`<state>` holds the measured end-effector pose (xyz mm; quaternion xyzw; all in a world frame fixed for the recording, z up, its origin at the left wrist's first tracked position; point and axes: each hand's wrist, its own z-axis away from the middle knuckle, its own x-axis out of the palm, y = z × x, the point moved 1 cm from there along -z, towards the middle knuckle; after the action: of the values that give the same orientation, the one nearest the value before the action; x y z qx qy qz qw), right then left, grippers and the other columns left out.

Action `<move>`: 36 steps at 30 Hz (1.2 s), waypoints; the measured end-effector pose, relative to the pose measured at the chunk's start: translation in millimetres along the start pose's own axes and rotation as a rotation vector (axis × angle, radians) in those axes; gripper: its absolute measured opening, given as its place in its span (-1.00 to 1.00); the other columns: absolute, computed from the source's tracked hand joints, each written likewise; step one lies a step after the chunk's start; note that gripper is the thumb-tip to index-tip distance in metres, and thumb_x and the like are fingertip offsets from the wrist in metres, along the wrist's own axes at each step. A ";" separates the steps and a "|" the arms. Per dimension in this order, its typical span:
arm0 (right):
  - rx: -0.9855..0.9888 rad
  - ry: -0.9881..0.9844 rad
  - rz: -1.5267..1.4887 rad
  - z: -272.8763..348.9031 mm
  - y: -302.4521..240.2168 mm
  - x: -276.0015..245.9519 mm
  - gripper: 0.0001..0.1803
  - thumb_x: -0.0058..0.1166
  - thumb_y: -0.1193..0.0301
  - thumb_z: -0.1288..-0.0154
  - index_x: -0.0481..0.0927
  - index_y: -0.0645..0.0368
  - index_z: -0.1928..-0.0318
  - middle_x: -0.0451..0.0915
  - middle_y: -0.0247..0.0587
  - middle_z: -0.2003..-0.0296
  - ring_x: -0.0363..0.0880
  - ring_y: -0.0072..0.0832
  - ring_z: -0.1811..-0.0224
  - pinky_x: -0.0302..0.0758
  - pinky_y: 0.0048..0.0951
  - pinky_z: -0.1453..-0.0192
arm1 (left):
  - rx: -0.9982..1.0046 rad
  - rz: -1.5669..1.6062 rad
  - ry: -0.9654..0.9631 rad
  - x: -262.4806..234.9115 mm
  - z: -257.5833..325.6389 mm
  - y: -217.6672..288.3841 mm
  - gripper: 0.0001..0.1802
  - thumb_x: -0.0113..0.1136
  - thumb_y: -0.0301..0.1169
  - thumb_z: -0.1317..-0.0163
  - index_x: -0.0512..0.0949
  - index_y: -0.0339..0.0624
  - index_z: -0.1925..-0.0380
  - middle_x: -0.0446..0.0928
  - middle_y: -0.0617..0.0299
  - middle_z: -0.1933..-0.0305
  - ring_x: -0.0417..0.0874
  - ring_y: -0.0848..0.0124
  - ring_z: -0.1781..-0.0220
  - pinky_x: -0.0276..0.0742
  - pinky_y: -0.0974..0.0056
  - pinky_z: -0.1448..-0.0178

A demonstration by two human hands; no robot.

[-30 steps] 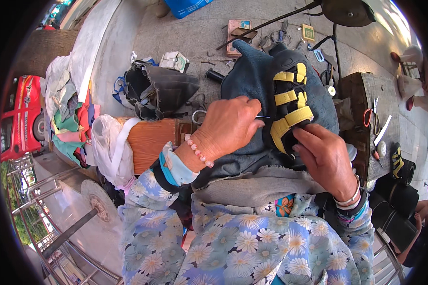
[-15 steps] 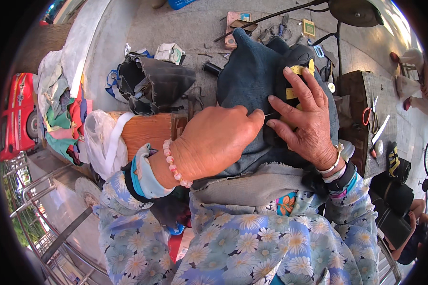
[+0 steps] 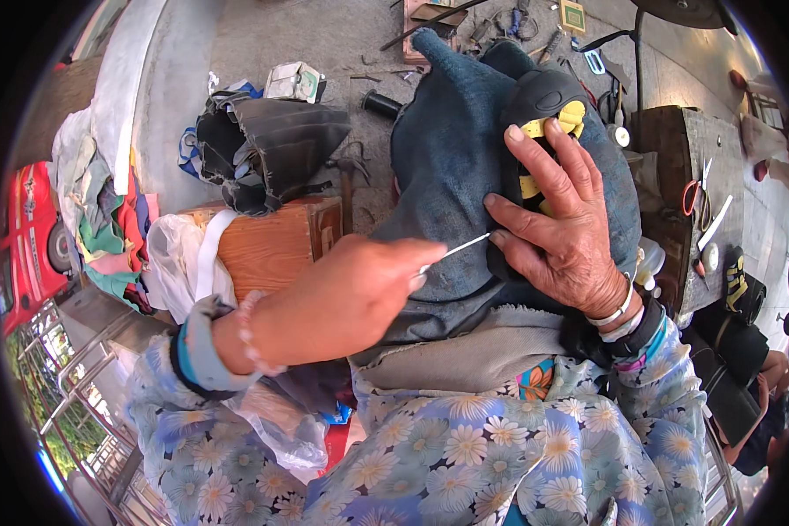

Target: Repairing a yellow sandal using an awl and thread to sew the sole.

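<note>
A black and yellow shoe [image 3: 545, 90] lies across my lap on a dark blue cloth [image 3: 451, 131]. My right hand [image 3: 570, 237] is closed around the shoe, its fingers spread over the yellow part and the thumb at its near edge. Much of the shoe is hidden under that hand. From beside the right thumb a thin white thread [image 3: 466, 246] runs taut to my left hand [image 3: 346, 289]. The left fingers are pinched on the thread, blurred a little by motion. Whether a needle or hook is also in them, I cannot tell.
At the left stand a wooden box [image 3: 276, 250], a torn black bag [image 3: 276, 145] and piled cloth scraps [image 3: 110, 219]. A hammer [image 3: 349, 171] lies beyond the box. Red-handled scissors [image 3: 698, 197] and a knife [image 3: 716, 223] rest on a wooden crate [image 3: 662, 167] at the right.
My left hand has drawn back left and toward me from the shoe, and a length of white thread now stretches between them. The right hand stays on the shoe.
</note>
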<state>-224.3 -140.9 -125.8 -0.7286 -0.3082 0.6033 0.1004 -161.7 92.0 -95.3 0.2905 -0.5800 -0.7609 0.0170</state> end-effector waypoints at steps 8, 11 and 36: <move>-0.005 -0.034 0.012 1.7 3.9 -7.9 -0.61 0.31 0.32 0.19 0.70 0.10 0.23 0.23 -0.08 -0.34 0.04 0.03 -0.43 0.03 0.03 -0.40 | -0.587 -0.004 -0.023 -67.0 119.7 -24.8 -0.75 0.10 -0.48 -0.26 0.52 -0.33 0.08 0.54 0.30 0.40 0.52 0.55 0.35 0.45 0.42 0.22; -0.042 -0.069 0.003 0.0 5.2 -14.2 -0.52 0.35 0.26 0.16 0.66 0.08 0.12 0.23 -0.09 -0.34 0.08 0.03 -0.41 0.06 0.01 -0.40 | -0.581 -0.009 0.352 -45.5 125.4 -57.9 -0.79 0.16 -0.49 -0.22 0.54 -0.28 0.14 0.51 0.36 0.38 0.47 0.61 0.30 0.43 0.46 0.17; 0.441 -0.124 -0.452 53.4 0.5 -22.9 -0.79 0.06 0.57 -0.11 0.57 0.33 0.20 0.58 0.09 0.42 0.63 -0.07 0.38 0.52 -0.33 0.29 | -0.148 -0.043 0.017 56.0 -9.7 7.6 -0.86 0.23 -0.46 -0.12 0.55 -0.35 0.46 0.50 0.14 0.61 0.46 0.55 0.57 0.36 0.31 0.47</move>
<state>-276.2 -166.3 -120.8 -0.5642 -0.3294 0.6614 0.3684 -206.1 60.7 -113.8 0.3074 -0.5157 -0.7993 0.0269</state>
